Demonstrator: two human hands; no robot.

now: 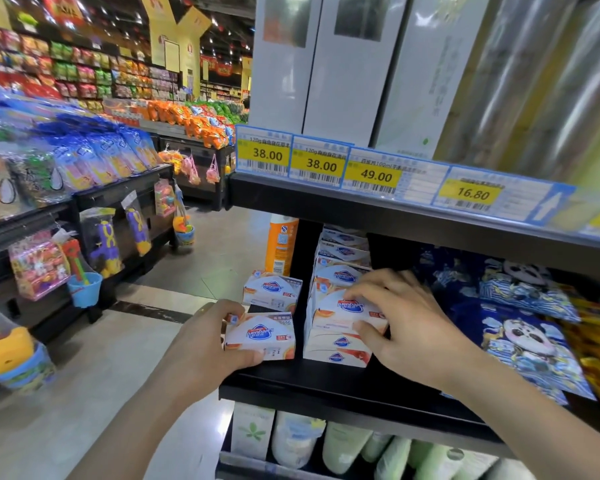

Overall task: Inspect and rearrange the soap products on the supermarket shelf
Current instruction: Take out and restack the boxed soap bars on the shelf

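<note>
Two hands grip soap boxes. Left hand (205,344) clasps the front box (262,336). Right hand (406,320), at its three o'clock, pinches the stack's top box (340,308).

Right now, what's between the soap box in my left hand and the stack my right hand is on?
Only a narrow strip of bare black shelf; box and stack stand apart in the head view.
</note>
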